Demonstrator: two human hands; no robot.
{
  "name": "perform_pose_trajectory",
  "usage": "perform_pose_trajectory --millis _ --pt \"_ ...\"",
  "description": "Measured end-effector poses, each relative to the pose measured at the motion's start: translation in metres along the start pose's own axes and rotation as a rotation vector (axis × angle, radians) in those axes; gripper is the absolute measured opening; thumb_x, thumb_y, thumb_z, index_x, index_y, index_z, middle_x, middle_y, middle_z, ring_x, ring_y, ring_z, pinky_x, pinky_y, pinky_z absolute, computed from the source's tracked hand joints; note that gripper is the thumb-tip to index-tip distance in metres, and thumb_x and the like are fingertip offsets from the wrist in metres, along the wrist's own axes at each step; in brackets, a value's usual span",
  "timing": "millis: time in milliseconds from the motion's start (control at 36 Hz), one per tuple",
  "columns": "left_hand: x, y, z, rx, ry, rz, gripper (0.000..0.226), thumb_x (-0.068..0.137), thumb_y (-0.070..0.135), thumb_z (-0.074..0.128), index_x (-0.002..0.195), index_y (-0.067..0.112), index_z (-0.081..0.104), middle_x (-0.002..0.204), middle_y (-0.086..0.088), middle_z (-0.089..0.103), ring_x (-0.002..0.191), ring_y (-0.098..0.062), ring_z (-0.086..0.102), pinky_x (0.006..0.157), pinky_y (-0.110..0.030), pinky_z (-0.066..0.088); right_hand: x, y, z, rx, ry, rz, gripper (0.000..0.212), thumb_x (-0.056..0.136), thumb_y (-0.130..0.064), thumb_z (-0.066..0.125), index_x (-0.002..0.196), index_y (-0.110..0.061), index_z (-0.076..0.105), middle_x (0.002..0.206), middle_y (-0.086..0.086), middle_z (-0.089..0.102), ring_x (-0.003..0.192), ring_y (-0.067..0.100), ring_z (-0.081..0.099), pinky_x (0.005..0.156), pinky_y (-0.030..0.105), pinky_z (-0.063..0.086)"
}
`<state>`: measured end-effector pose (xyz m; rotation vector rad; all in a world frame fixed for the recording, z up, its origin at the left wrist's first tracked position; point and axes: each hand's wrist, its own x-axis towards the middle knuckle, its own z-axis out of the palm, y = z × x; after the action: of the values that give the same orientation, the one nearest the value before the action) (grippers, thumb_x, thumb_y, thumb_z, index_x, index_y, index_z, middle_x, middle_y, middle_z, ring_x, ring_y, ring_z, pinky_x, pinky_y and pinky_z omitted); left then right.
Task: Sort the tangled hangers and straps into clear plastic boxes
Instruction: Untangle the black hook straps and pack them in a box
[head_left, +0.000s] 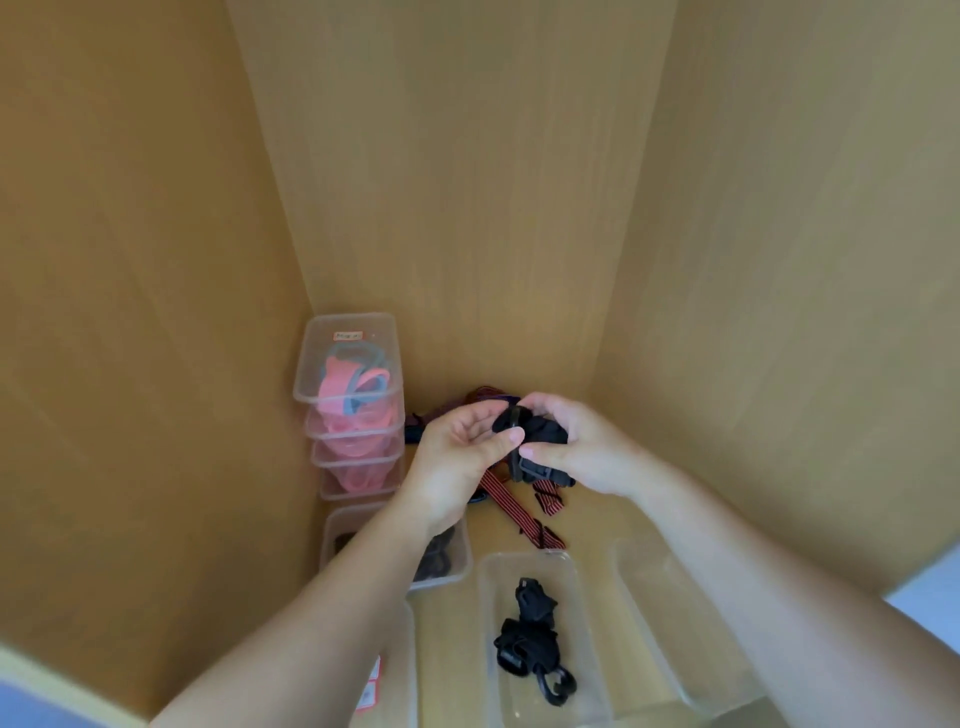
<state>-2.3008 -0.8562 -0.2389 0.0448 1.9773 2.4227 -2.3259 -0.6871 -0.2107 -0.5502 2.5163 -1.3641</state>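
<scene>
Strap work: left hand (462, 457) and right hand (584, 449) both pinch one black strap (535, 432), probably untangling it for the six-o'clock clear box (584, 613).

Left hand (457, 460), right hand (587, 452), forearms (311, 603) bare

Soft, even, warm light; slight overall blur, with wide-angle bending at the edges.

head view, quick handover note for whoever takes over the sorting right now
Hands: left hand and right hand both grip a black strap bundle over the pile.
Done: pink hangers in the stacked boxes at left; black straps in the front box.
Left: the held bundle, the red-striped straps and the dark tangle behind the hands.
</scene>
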Motion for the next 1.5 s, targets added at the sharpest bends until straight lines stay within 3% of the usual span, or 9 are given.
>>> perform_pose_trajectory --millis 167,444,583,667,750,1028,1167,1361,1500 --pt "-0.015 -0.011 0.009 0.002 -0.049 -0.112 0.016 0.086 0.000 0.065 0.098 0.010 0.068 0.088 -0.001 0.075 0.084 -0.015 0.071 0.075 -0.028 0.057 -0.019 0.014 0.010 -0.002 -0.013 0.029 0.041 0.089 -0.003 0.063 0.112 -0.034 0.049 0.110 -0.011 0.056 0.109 0.014 0.056 0.104 0.034 0.044" --pt "-0.063 -0.036 0.028 0.140 0.168 -0.201 0.021 0.086 -0.003 0.065 0.107 -0.006 0.064 0.103 -0.024 0.069 0.092 -0.035 0.070 0.084 -0.051 0.056 -0.059 0.040 0.021 -0.090 -0.194 -0.010 0.038 0.089 -0.014 0.066 0.122 -0.022 0.048 0.118 0.003 0.050 0.108 0.021 0.056 0.097 0.040 0.048" --pt "-0.096 -0.042 0.032 0.222 0.222 -0.199 0.024 0.085 -0.004 0.067 0.108 -0.003 0.065 0.103 -0.018 0.069 0.090 -0.028 0.070 0.081 -0.042 0.059 -0.074 0.044 0.019 -0.163 -0.352 -0.060 0.056 0.088 -0.017 0.069 0.139 -0.016 0.046 0.116 -0.007 0.045 0.111 0.008 0.049 0.089 0.013 0.039" --pt "-0.115 -0.047 0.033 0.269 0.249 -0.247 0.030 0.083 -0.004 0.069 0.113 -0.003 0.063 0.105 -0.017 0.069 0.092 -0.026 0.070 0.078 -0.036 0.060 -0.086 0.047 0.022 -0.181 -0.449 -0.027 0.074 0.085 -0.017 0.073 0.148 -0.019 0.036 0.129 -0.009 0.041 0.124 0.007 0.045 0.095 0.016 0.037" --pt "-0.133 -0.055 0.032 0.366 0.250 -0.276 0.031 0.085 0.003 0.070 0.116 0.000 0.064 0.109 -0.014 0.068 0.097 -0.024 0.069 0.081 -0.036 0.059 -0.099 0.046 0.027 -0.153 -0.539 -0.020 0.073 0.084 -0.007 0.071 0.143 -0.032 0.037 0.120 -0.012 0.049 0.106 0.004 0.054 0.085 0.010 0.045" --pt "-0.150 -0.066 0.028 0.865 0.153 -0.141 0.021 0.097 0.014 0.054 0.110 0.018 0.071 0.088 0.007 0.068 0.079 -0.008 0.061 0.070 -0.010 0.044 -0.116 0.056 0.049 -0.055 -0.563 0.087 0.074 0.086 -0.012 0.071 0.149 -0.012 0.032 0.130 -0.006 0.050 0.120 0.007 0.051 0.093 0.016 0.043" --pt "-0.152 -0.071 0.028 1.078 0.114 -0.055 0.027 0.101 0.017 0.046 0.116 0.010 0.068 0.110 -0.010 0.069 0.103 -0.024 0.063 0.089 -0.026 0.045 -0.117 0.062 0.047 -0.080 -0.639 0.093 0.066 0.086 -0.001 0.067 0.145 -0.010 0.038 0.129 -0.005 0.056 0.113 0.001 0.052 0.095 0.016 0.044" --pt "-0.154 -0.095 0.018 1.344 0.057 0.069 0.036 0.097 0.018 0.042 0.123 0.006 0.064 0.114 -0.010 0.068 0.103 -0.035 0.055 0.088 -0.040 0.047 -0.120 0.066 0.058 -0.303 -0.554 0.027 0.076 0.083 -0.027 0.075 0.148 -0.013 0.037 0.142 -0.005 0.042 0.130 0.015 0.046 0.109 0.035 0.039" --pt "-0.159 -0.099 0.026 1.568 -0.069 0.014 0.063 0.100 0.044 0.035 0.152 0.011 0.021 0.149 -0.002 0.037 0.134 -0.025 0.030 0.111 -0.035 0.022 -0.118 0.073 0.066 -0.533 -0.503 -0.047 0.076 0.087 -0.030 0.070 0.151 -0.014 0.031 0.155 -0.004 0.029 0.137 0.019 0.036 0.113 0.035 0.034"
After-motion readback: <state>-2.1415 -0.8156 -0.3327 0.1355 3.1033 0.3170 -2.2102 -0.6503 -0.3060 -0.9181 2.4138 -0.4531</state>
